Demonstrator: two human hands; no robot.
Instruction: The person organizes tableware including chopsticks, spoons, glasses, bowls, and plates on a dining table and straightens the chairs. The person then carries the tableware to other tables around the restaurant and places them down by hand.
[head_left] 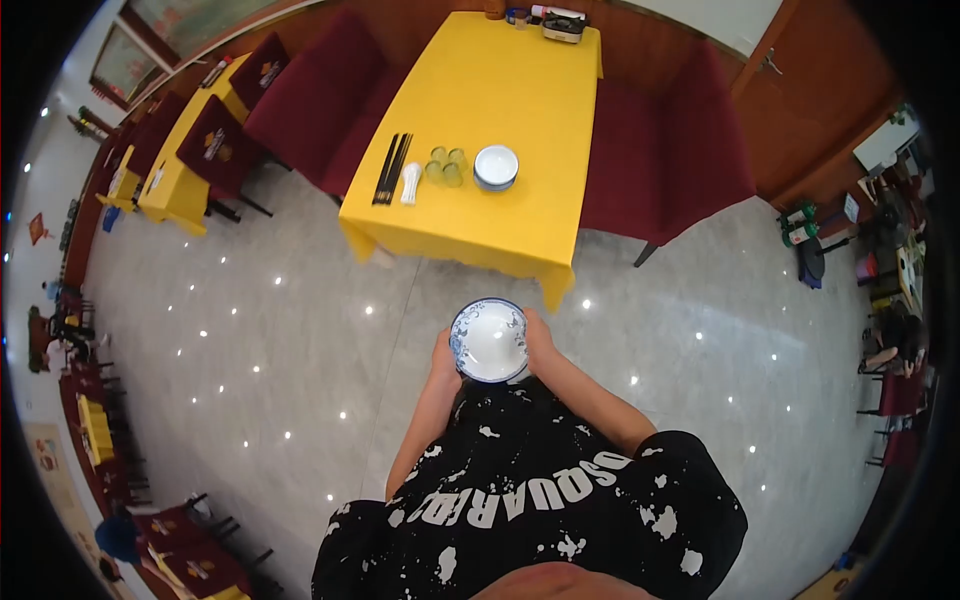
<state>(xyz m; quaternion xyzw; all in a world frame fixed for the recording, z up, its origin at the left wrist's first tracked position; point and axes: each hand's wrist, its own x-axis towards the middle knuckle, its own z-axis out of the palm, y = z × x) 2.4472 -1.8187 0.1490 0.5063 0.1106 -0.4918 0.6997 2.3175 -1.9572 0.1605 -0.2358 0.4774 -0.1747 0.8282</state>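
Observation:
In front of my body I hold a white plate (pixel 490 342) with a blue floral rim, one hand on each side. My left hand (pixel 443 357) grips its left edge, and my right hand (pixel 538 342) grips the right edge. Whether more plates lie under it I cannot tell. Ahead stands a table with a yellow cloth (pixel 505 95). On its near part are black chopsticks (pixel 392 168), white spoons (pixel 411 184), several greenish glasses (pixel 446 167) and a stack of white bowls (pixel 496 167) with blue outsides.
Dark red bench seats (pixel 660 150) flank the table. At its far end sits a portable stove (pixel 564 25) beside small containers. More yellow-covered tables (pixel 195 145) and red chairs (pixel 215 145) line the left. A wooden door (pixel 815 90) is at the right, with grey tiled floor (pixel 300 310) around me.

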